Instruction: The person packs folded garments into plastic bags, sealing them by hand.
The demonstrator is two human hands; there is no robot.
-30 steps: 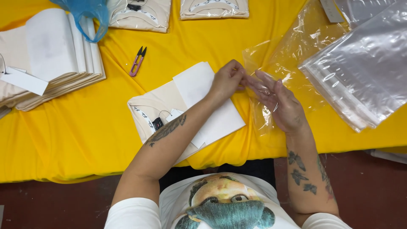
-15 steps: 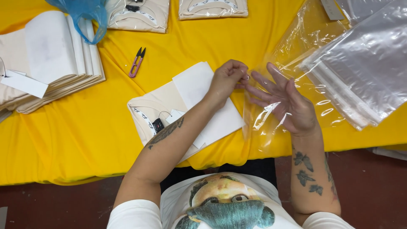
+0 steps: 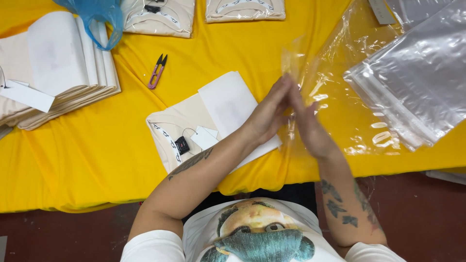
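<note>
Head view: left hand [image 3: 268, 114] and right hand [image 3: 308, 127] pressed palm-to-palm on the clear bag [image 3: 335, 97] at tabletop [image 3: 97, 160] centre, 3 o'clock of the folded shirt [image 3: 187, 128]; film judged light, limp, slippery—best gripped at its mouth edge.

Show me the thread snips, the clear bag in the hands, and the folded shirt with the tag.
thread snips [image 3: 156, 73], head view, pink handle.
clear bag [image 3: 340, 92], head view, middle of film.
folded shirt [image 3: 182, 121], head view, cream fabric.

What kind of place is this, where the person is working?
Probably a clothing packing workshop. Folded cream garments are stacked on a yellow-covered table, a pile of clear plastic bags waits alongside, and both hands, left hand and right hand, handle one clear bag.
</note>
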